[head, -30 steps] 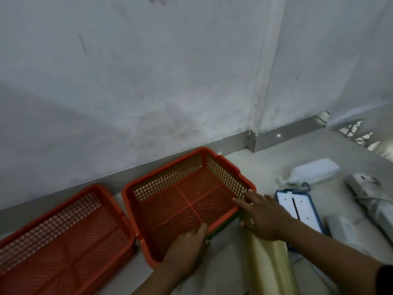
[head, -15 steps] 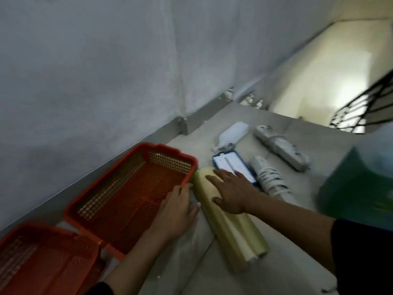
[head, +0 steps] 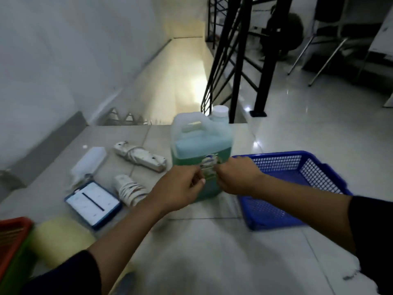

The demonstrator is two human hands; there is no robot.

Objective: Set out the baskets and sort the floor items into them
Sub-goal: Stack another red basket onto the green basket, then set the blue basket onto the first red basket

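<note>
Both hands hang in front of a jug of green liquid (head: 200,150) standing upright on the floor (head: 212,241). The left hand (head: 178,188) has its fingers (head: 198,179) curled inward; the right hand (head: 236,177) likewise. Motion blur hides whether either one touches the jug. A blue basket (head: 297,188) sits just right of the jug; a power strip (head: 140,156), a blue-framed tablet (head: 93,203) and a yellow roll (head: 59,237) lie to the left, beside an orange basket (head: 12,237).

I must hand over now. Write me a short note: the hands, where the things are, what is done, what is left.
Left hand and right hand are both in front of the green jug; grip is unclear.
Blue basket is right of the jug, orange basket far left.
On the floor: power strip, white bottle, blue case, yellow roll.
Done: baskets out. Left: sort everything.
</note>
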